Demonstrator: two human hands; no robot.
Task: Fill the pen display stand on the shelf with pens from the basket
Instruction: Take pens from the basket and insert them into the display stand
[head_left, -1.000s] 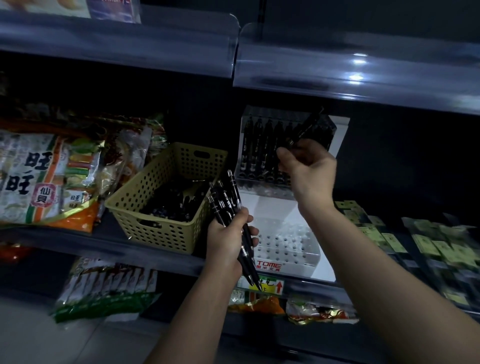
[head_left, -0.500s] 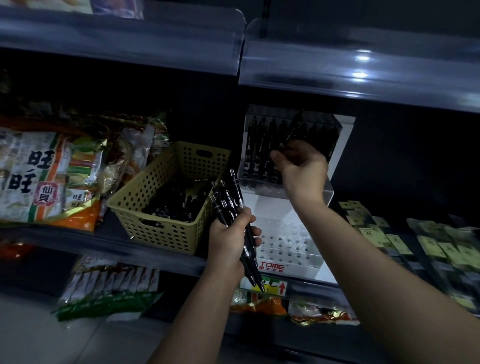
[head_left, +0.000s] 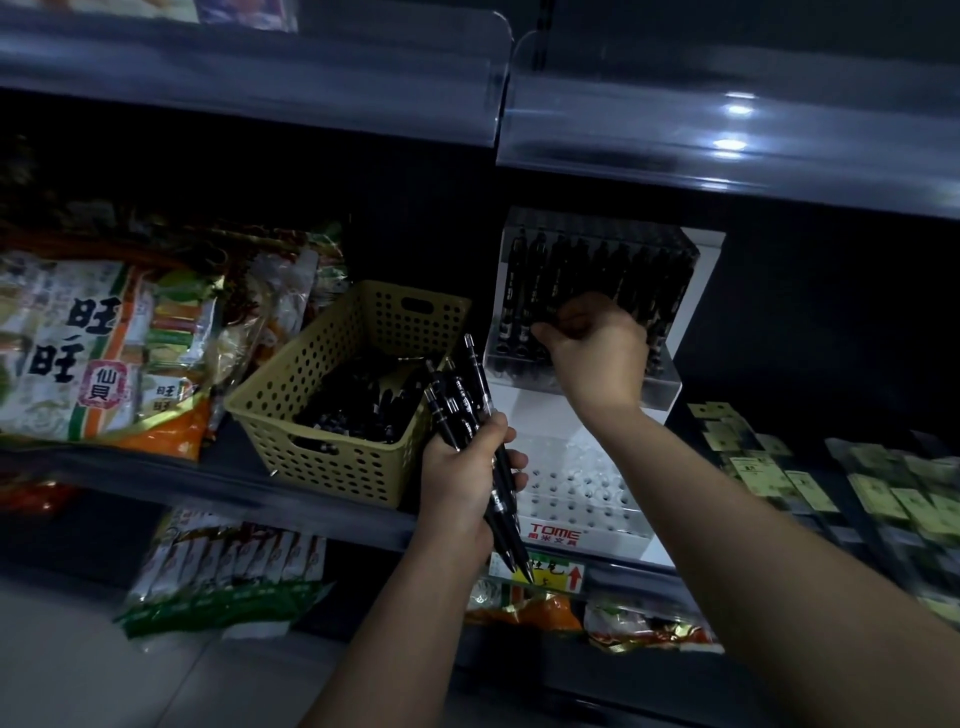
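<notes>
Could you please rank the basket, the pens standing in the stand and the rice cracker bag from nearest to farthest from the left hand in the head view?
1. Basket, beside the left hand.
2. Standing pens, upper right.
3. Rice cracker bag, far left.

The front of my white pen stand (head_left: 613, 540) says TOME in red letters. The small red Chinese signs under it are too blurry for me to read. The big snack bag (head_left: 62, 364) on the left says 旺旺 in fat black signs and 仙贝 in a round red stamp. A yellow tag (head_left: 540, 571) just below the stand has a red arrow pointing up. The pens (head_left: 470, 410) in my left hand (head_left: 462, 483) have white print, too small to read.
</notes>
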